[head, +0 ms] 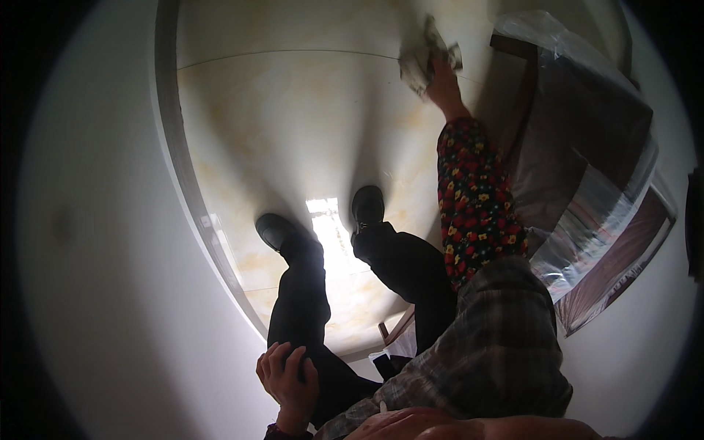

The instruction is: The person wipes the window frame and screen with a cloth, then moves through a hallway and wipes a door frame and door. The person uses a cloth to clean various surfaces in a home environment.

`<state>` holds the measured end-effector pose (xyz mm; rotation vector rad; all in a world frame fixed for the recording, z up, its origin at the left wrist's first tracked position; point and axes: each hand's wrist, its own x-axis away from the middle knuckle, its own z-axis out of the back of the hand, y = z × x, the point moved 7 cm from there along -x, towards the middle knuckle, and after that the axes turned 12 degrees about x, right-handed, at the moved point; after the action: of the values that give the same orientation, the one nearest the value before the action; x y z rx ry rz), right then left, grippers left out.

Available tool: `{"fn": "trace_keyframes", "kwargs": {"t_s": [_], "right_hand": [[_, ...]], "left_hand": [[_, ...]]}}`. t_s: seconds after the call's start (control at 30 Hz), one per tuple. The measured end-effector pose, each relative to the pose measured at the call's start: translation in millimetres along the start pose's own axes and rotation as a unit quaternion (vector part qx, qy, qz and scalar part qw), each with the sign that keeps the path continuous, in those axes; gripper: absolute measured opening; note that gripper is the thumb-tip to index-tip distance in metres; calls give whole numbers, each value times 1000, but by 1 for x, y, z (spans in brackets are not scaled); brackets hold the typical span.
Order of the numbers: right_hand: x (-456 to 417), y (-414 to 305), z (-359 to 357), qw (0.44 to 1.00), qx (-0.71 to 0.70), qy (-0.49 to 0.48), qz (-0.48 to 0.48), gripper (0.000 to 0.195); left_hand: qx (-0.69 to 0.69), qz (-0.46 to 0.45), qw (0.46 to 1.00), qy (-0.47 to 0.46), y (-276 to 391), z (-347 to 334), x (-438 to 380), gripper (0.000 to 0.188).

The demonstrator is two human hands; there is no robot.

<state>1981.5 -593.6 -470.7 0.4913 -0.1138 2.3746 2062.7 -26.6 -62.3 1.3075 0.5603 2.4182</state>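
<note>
Stretched out ahead, my right hand (444,88) grips a pale, crumpled cloth (416,74) against the glossy tile floor (286,121). The cloth bunches around my fingers, and its edges are slightly blurred. A flowered sleeve covers that forearm. My left hand (289,377) rests on my left thigh near the knee, its fingers a little curled and holding nothing. Both of my feet, in black shoes (368,206), stand on the tiles between the left wall and the furniture on the right.
A dark wooden chair (594,115) wrapped in clear plastic sheeting (583,220) stands close to my right arm. Along the left runs a grey baseboard (175,104) below a white wall (99,247). Bright light reflects off the floor between my feet.
</note>
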Motion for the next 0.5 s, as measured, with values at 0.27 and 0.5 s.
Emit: {"fn": "trace_keyframes", "kwargs": {"t_s": [0.27, 0.5], "right_hand": [[59, -80, -17, 954, -274, -31, -114, 110], [84, -180, -19, 996, -31, -73, 38, 102]], "left_hand": [[7, 30, 1000, -4, 1, -2, 3, 24], [14, 29, 999, -2, 0, -1, -3, 23]]}}
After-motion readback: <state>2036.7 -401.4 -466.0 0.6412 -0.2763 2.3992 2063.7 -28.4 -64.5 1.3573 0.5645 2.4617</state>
